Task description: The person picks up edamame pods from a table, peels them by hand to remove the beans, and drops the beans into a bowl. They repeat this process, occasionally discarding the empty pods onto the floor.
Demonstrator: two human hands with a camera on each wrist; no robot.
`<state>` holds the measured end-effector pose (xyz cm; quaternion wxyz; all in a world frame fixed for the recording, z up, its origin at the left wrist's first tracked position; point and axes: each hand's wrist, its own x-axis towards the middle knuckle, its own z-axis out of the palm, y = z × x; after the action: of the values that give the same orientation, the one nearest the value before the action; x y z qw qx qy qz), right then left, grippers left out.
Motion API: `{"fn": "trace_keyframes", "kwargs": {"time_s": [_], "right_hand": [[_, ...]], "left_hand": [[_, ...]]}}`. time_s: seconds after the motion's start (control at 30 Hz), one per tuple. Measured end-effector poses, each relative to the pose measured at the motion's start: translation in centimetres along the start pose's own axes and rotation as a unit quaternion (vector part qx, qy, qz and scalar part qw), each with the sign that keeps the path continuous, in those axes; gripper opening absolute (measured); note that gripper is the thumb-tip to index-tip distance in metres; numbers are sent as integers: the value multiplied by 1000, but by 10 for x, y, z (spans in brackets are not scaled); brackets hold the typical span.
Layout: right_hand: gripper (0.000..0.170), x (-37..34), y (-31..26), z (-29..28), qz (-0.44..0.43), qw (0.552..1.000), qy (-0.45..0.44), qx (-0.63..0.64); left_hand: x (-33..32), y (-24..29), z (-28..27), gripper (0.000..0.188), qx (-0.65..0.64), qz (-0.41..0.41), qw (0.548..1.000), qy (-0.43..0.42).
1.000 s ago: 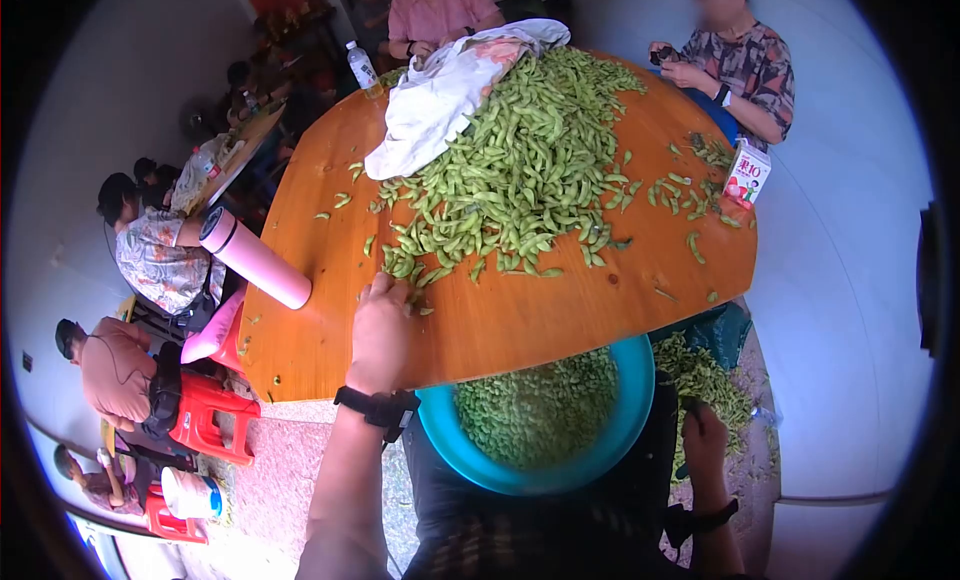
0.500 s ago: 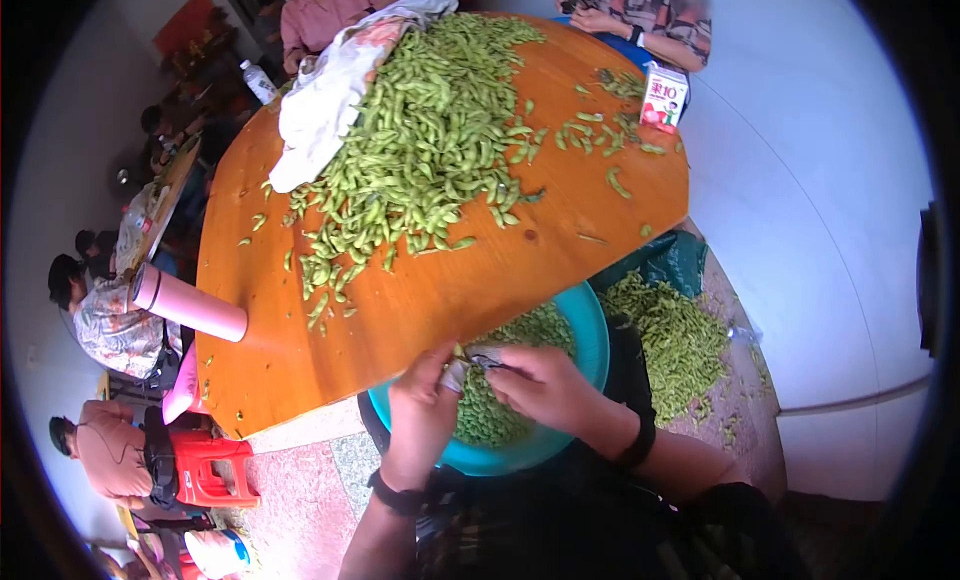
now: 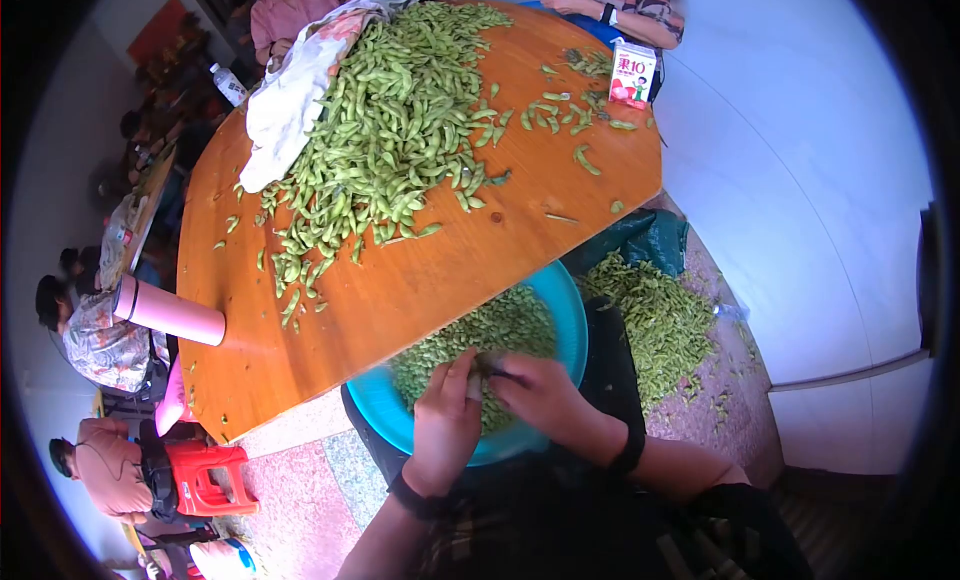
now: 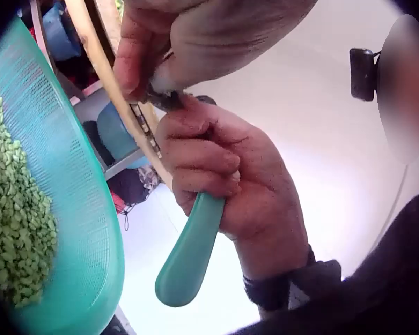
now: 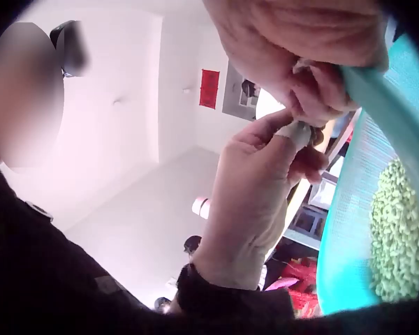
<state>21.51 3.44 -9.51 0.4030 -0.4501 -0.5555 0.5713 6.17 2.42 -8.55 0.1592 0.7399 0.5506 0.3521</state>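
Note:
Both hands meet over a teal basin (image 3: pixel 573 315) of green beans (image 3: pixel 515 325) in the head view. My left hand (image 3: pixel 447 430), its thumb wrapped in something white, pinches a small dark piece (image 5: pixel 317 134) that is too hidden to identify. The fingers of my right hand (image 3: pixel 545 400) curl round a tool with a teal handle (image 4: pixel 195 258), whose lower end sticks out below the fist in the left wrist view. The tool's far end is mostly covered where the fingertips meet. Beyond them, a heap of green pods (image 3: pixel 390 130) lies on the wooden table (image 3: pixel 440 280).
On the table are a white cloth (image 3: pixel 285 125), a pink bottle (image 3: pixel 170 312) and a juice carton (image 3: pixel 632 75). More pods (image 3: pixel 660 335) lie on the floor at the right. People sit across the table and at the left, one on a red stool (image 3: pixel 205 475).
My left hand has come from the pods at the table edge to the basin. My right hand has come up from the right side to meet it. The head view has shifted.

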Motion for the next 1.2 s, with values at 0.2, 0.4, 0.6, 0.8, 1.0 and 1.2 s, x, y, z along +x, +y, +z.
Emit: {"fn": "trace_keyframes", "kwargs": {"time_s": [0.2, 0.4, 0.6, 0.8, 1.0, 1.2], "right_hand": [[11, -2, 1, 6, 39, 990, 31, 134], [12, 0, 23, -4, 170, 966, -27, 192], [11, 5, 13, -9, 111, 987, -8, 118], [17, 4, 7, -4, 18, 1000, 4, 11], [14, -2, -3, -7, 59, 997, -34, 21], [15, -1, 10, -14, 93, 989, -52, 103]], "left_hand": [[-4, -7, 13, 29, 13, 25, 999, 20], [-9, -26, 15, 23, -310, -197, 929, -55], [-10, -25, 19, 26, -529, -303, 791, -50], [-8, -23, 16, 40, -144, -107, 980, -83], [-13, -27, 20, 44, -92, -48, 993, -47], [-9, -12, 8, 37, -176, -100, 973, -109]]}}
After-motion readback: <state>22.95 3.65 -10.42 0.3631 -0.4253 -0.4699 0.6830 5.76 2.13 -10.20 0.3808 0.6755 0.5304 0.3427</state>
